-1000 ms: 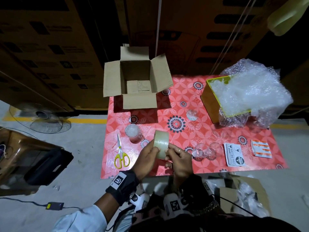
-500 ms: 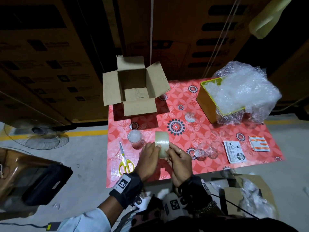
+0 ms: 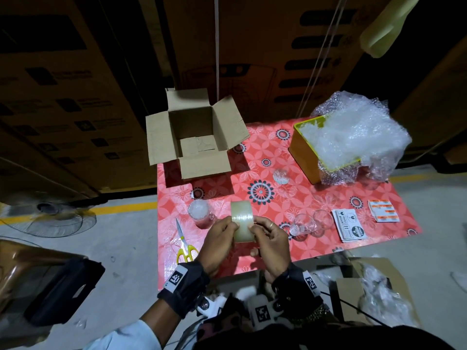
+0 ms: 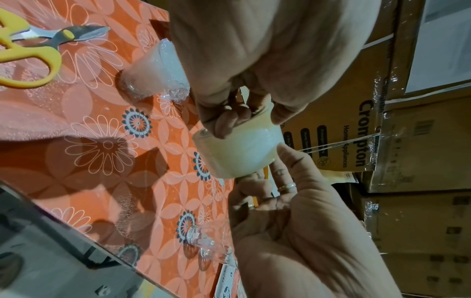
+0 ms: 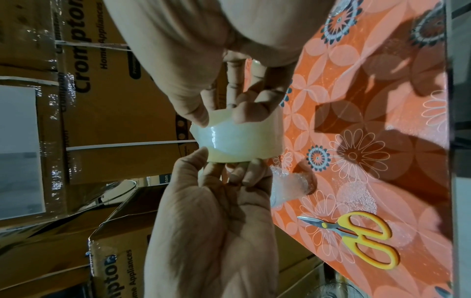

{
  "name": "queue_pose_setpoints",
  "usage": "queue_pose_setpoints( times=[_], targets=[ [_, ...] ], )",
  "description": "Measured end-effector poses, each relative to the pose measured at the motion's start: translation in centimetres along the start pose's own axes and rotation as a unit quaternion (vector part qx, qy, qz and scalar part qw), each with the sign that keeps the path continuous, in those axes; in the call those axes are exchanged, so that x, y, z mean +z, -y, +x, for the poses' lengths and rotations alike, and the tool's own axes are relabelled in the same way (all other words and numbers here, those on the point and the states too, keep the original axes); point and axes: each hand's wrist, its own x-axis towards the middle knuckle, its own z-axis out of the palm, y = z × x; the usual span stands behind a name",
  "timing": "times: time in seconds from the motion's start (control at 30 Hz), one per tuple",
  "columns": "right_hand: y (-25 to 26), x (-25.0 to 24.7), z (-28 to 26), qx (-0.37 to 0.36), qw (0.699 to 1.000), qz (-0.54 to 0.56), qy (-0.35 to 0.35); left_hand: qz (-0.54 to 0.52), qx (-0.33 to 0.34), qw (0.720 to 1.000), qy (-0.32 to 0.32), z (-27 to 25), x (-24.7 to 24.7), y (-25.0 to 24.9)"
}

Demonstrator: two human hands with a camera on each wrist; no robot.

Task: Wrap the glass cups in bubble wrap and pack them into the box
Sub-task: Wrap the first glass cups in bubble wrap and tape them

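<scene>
Both hands hold a roll of clear tape [image 3: 242,221] upright above the front of the red flowered table [image 3: 298,152]. My left hand [image 3: 231,231] grips its left side with the thumb on the outer face. On the right side, my ringed right hand [image 3: 260,229] has its thumb on the tape face too. The roll [image 4: 237,151] [image 5: 239,143] fills both wrist views. A bubble-wrapped glass cup [image 3: 199,215] stands just left of the roll. Two bare glass cups [image 3: 302,224] [image 3: 322,222] stand to the right. The open cardboard box [image 3: 194,137] sits at the back left.
Yellow-handled scissors [image 3: 184,238] lie at the front left on a piece of bubble wrap. A yellow bin [image 3: 303,152] heaped with bubble wrap [image 3: 353,137] stands back right. A small wrapped bundle [image 3: 280,176] lies mid-table. Label sheets [image 3: 350,224] lie front right. Large cartons stand behind.
Both hands have kept hold of the tape roll in about the same place, with the thumbs shifting slightly on its face. The head view has tilted, so the table sits lower in the picture.
</scene>
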Motion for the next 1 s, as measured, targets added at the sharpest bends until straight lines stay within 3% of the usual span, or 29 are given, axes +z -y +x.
queue_pose_setpoints(
  times=[0.4,0.7,1.0],
  targets=[
    [0.4,-0.4,0.5,0.009,1.000,0.002,-0.018,-0.005,0.027,1.000,0.011,-0.3,0.4,0.1],
    [1.5,0.2,-0.2,0.033,0.999,0.021,0.033,-0.031,0.024,0.999,-0.001,0.2,0.3,0.2],
    [1.5,0.9,-0.3,0.054,0.997,0.051,-0.016,0.002,0.032,0.999,-0.019,0.0,1.0,0.5]
  ],
)
